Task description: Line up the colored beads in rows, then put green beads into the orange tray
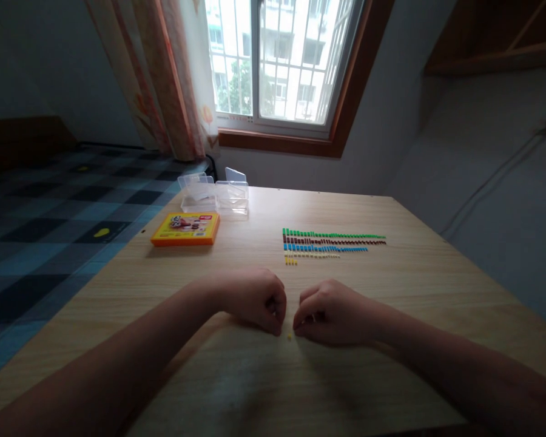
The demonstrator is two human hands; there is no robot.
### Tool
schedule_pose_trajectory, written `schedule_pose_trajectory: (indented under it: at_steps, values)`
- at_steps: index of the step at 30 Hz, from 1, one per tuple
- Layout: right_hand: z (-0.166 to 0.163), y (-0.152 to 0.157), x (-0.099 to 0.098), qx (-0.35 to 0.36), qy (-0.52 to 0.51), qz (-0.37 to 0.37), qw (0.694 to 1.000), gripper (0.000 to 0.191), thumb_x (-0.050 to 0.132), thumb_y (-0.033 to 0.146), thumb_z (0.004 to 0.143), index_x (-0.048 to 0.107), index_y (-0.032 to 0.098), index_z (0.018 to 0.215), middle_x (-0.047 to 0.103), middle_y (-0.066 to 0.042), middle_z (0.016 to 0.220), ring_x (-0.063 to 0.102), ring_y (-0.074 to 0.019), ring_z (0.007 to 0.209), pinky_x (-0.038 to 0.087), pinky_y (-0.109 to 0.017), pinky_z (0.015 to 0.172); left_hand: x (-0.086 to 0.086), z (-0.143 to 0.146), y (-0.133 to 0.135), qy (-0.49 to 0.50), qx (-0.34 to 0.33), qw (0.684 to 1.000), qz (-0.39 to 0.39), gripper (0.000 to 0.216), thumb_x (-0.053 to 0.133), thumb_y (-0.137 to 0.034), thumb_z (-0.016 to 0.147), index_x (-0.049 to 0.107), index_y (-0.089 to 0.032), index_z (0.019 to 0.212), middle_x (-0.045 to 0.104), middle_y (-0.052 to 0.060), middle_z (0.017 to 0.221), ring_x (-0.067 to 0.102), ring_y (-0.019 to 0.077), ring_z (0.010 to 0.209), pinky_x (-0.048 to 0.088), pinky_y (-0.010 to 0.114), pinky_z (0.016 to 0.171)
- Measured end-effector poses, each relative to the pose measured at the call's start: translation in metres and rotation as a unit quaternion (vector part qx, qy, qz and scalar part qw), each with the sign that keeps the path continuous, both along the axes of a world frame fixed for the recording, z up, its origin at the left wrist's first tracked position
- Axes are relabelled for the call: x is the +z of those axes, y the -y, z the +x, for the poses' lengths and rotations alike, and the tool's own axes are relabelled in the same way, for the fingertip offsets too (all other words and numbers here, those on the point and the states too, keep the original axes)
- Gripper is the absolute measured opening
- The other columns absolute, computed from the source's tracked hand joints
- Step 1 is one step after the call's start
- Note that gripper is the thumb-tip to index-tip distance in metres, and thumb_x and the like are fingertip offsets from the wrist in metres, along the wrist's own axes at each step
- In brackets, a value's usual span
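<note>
A small yellow plastic-looking block [289, 336] lies at four o'clock from my left hand [255, 298], eight o'clock from my right hand [334, 311]. Both hands are curled; whether gripping, I cannot tell. A careless fingertip brush could flick it away.

Shows a bare left forearm [122, 349] and bare right forearm [446, 352], both tapering toward slimmer wrists [216, 292]; ends in a left hand [257, 297] and right hand [330, 309], likewise bare.

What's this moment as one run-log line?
left hand: curled, near loose yellow piece | right hand: curled, near it | table: coloured-piece rows beyond hands
</note>
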State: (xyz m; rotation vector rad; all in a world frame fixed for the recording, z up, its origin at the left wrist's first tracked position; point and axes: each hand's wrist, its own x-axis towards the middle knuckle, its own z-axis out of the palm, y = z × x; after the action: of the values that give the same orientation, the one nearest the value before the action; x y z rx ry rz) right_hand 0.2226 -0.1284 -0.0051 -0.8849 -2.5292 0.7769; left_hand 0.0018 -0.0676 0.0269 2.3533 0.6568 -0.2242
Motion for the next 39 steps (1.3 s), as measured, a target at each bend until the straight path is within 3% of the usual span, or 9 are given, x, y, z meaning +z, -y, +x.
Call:
schedule_pose_trajectory:
  at_steps: [9, 19, 26, 33, 39]
  values:
    - [-0.003, 0.004, 0.001, -0.002, 0.018, 0.019, 1.0, 0.015, 0.064, 0.014, 0.081, 0.077, 0.021, 0.084, 0.07, 0.001, 0.076, 0.06, -0.0089, 0.063, 0.043, -0.019, 0.061, 0.0, 0.001, 0.004, -0.006, -0.003, 1.0, 0.027, 0.011, 0.08, -0.024, 0.068, 0.079, -0.023, 0.079, 0.068, -0.003, 0.075, 0.057, 0.0123, 0.063, 0.041, 0.025, 0.059]
    - [-0.006, 0.004, 0.0, -0.054, 0.06, 0.098, 0.992, 0.014, 0.06, 0.014, 0.083, 0.072, 0.021, 0.08, 0.069, 0.001, 0.077, 0.059, -0.0103, 0.063, 0.037, -0.022, 0.059, -0.005, 0.001, 0.004, 0.029, -0.005, 0.998, 0.064, 0.015, 0.066, -0.015, 0.07, 0.076, -0.019, 0.079, 0.068, -0.002, 0.075, 0.055, 0.0113, 0.062, 0.042, 0.023, 0.059]
    - [0.007, -0.018, -0.008, -0.139, 0.087, 0.179, 0.97, 0.014, 0.059, 0.017, 0.086, 0.072, 0.02, 0.081, 0.071, -0.001, 0.081, 0.059, -0.0125, 0.065, 0.034, -0.026, 0.062, -0.013, 0.005, -0.002, 0.074, 0.083, 0.983, 0.143, 0.015, 0.063, -0.014, 0.074, 0.076, -0.02, 0.077, 0.068, 0.001, 0.08, 0.058, 0.0125, 0.068, 0.043, 0.022, 0.063]
    - [0.021, -0.049, -0.019, -0.202, 0.035, 0.138, 0.969, 0.014, 0.063, 0.013, 0.085, 0.074, 0.02, 0.084, 0.07, -0.001, 0.08, 0.061, -0.0148, 0.075, 0.041, -0.025, 0.069, -0.03, 0.017, -0.002, 0.12, 0.18, 0.957, 0.195, 0.016, 0.064, -0.018, 0.079, 0.079, -0.023, 0.083, 0.071, 0.001, 0.087, 0.059, 0.0126, 0.068, 0.043, 0.024, 0.064]
    - [0.029, -0.058, -0.025, -0.213, -0.032, 0.127, 0.968, 0.017, 0.065, 0.013, 0.085, 0.075, 0.02, 0.097, 0.068, -0.002, 0.083, 0.059, -0.0132, 0.071, 0.044, -0.025, 0.068, -0.037, 0.021, -0.003, 0.138, 0.216, 0.944, 0.207, 0.016, 0.065, -0.018, 0.081, 0.079, -0.025, 0.084, 0.071, 0.001, 0.087, 0.061, 0.0132, 0.071, 0.043, 0.024, 0.066]
